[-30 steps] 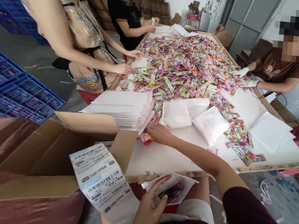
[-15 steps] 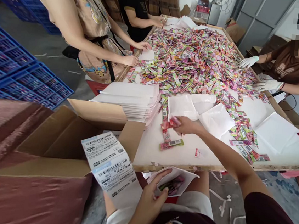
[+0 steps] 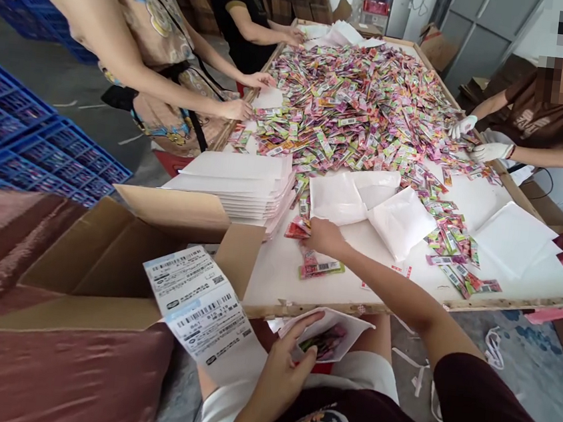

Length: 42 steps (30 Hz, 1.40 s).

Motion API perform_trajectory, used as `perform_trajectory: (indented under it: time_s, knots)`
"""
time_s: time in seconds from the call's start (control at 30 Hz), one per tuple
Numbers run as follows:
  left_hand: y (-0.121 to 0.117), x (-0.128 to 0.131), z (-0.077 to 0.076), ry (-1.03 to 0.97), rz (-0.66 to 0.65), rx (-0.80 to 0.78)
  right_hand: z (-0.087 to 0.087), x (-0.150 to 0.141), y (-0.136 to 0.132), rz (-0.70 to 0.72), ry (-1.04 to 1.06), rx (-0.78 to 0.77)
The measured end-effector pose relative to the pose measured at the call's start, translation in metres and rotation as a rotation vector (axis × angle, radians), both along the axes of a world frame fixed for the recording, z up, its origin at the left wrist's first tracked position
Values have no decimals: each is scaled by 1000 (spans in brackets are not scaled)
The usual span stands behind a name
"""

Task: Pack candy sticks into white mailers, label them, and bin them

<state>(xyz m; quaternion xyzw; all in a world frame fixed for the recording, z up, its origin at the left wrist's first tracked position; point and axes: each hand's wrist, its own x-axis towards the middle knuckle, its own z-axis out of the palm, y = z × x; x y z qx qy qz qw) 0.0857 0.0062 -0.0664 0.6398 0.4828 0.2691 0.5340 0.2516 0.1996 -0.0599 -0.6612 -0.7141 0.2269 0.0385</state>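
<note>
My left hand is closed on the edge of an open white mailer envelope, held over my lap. Colourful sachets lie inside its mouth. Beside that wrist hangs a strip of printed barcode labels, lower end hidden near the hand. Over the near part of the table my right hand has its fingers bent down around small pink-red sachets; the fingertips are partly hidden. Just below it lies a green-edged sachet. Filled-looking white mailers rest right behind this hand.
A stack of white mailers stands left of my right hand, beside an open cardboard box. The big sachet heap covers the table's far part. Three co-workers stand or sit around it. Blue crates are at left; more white mailers lie at right.
My right hand moved right from beside the mailer stack with sachets, then slightly back left and down among them. Sachets now lie spread on the near table. My left hand keeps holding the mailer.
</note>
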Motion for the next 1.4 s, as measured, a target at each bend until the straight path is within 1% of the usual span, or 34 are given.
perform_trajectory:
  time_s: [0.1,0.17,0.23,0.3,0.33,0.4,0.47,0.5,0.53,0.6,0.63,0.67,0.73,0.77,0.83,0.87,0.93,1.03,1.13,1.2,1.27,1.33,1.4]
  knots:
    - [1,-1,-4,8,-10,31,-3,-20,6,14,30,-16]
    - [3,-5,-10,21,22,74,0,-25,9,8,44,-5]
    - [7,-10,-17,36,30,105,6,-19,9,-29,112,52]
    - [10,-13,-20,47,-16,108,15,1,3,-117,271,163]
    - [12,-14,-21,50,-43,103,20,16,-3,-176,379,215]
    - [13,-14,-20,49,-71,96,30,61,-23,-328,588,263]
    - [14,-11,-18,41,-73,94,38,119,-52,-518,727,254]
    - [14,-10,-17,36,-73,94,41,152,-69,-643,750,282]
    - [14,-8,-16,31,-69,93,44,186,-87,-733,751,347]
    - [14,-4,-15,27,-59,84,49,252,-124,-857,680,500]
    - [15,-1,-15,27,-56,77,49,281,-142,-893,612,553]
    - [15,2,-14,27,-54,68,49,306,-159,-912,521,569]
    - [15,8,-12,29,-50,56,46,341,-186,-890,297,463]
    - [15,11,-11,29,-50,54,42,352,-195,-856,180,377]
    - [15,17,-9,29,-56,55,33,363,-205,-792,-28,227]
    - [15,18,-8,30,-64,55,29,365,-206,-781,-109,191]
    - [14,19,-8,33,-79,56,22,365,-200,-797,-221,185]
    - [13,17,-11,40,-64,72,19,366,-179,-845,-286,228]
    - [11,14,-18,48,-73,96,20,370,-148,-920,-258,261]
    - [9,14,-21,50,-86,107,19,371,-125,-1009,-194,240]
    - [8,14,-22,48,-59,126,15,370,-103,-1082,-135,194]
    - [7,12,-21,55,-53,137,11,366,-86,-1111,-105,169]
    - [7,9,-19,64,-60,142,13,362,-77,-1110,-95,213]
